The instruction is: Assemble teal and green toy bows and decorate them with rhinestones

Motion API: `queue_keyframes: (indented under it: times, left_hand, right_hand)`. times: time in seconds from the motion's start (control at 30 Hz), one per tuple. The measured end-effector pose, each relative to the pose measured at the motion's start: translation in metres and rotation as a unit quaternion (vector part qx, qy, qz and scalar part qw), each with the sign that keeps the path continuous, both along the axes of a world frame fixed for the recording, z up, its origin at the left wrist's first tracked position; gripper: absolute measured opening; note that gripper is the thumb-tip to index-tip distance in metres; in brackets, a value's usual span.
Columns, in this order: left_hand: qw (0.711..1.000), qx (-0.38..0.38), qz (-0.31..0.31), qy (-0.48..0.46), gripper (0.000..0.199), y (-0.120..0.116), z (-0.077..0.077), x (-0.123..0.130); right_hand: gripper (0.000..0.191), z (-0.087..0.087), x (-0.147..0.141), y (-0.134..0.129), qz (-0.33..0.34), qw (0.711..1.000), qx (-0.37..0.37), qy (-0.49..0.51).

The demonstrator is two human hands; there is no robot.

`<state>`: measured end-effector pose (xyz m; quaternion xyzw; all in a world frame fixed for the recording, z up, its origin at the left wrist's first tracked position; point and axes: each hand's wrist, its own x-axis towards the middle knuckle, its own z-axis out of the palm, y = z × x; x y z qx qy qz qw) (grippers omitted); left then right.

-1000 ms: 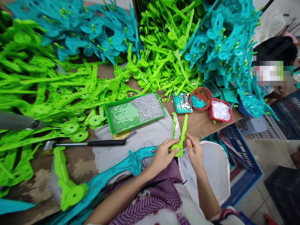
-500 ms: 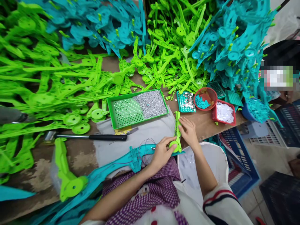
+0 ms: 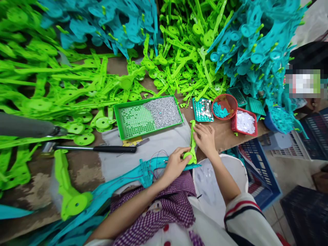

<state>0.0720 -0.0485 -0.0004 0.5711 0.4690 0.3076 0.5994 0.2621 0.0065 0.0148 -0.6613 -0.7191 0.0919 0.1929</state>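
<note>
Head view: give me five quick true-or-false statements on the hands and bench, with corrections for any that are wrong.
1. The left hand holds the green part near its round end. True.
2. The right hand is inside the round red bowl. False: it is at the green part's slender end.
3. The hammer lies to the left of the left hand. True.
4. Silver pieces cover the whole floor of the green tray. False: the silver pieces cover only the right side of the green tray.
5. White pieces sit in the square red container. True.
</note>
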Motion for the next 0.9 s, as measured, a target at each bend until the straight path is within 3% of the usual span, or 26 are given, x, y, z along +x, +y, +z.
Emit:
queue_keyframes:
  times: [0.23, 0.37, 0.57, 0.73, 0.9]
  left_hand:
    - [1.0, -0.021, -0.008, 0.016, 0.037, 0.006, -0.004, -0.003]
    - [0.998, -0.015, -0.026, 0.047, 0.036, 0.008, 0.007, -0.006]
    - [0.968, 0.13, -0.116, 0.181, 0.031, 0.024, 0.03, -0.018]
    - [0.945, 0.118, -0.186, 0.243, 0.05, 0.039, 0.019, -0.009]
    - [0.944, 0.096, -0.181, 0.258, 0.049, 0.042, 0.01, -0.006]
  right_hand:
    - [0.023, -0.007, 0.003, 0.009, 0.029, 0.999, 0.018, 0.005]
    - [0.023, -0.006, 0.004, 0.01, 0.032, 0.999, 0.008, 0.009]
    - [0.029, -0.004, 0.004, 0.009, 0.043, 0.999, -0.012, -0.009]
    - [0.031, -0.011, 0.001, 0.005, 0.034, 0.999, 0.002, -0.009]
    - [0.03, -0.016, -0.003, 0.001, 0.021, 1.0, 0.016, 0.001]
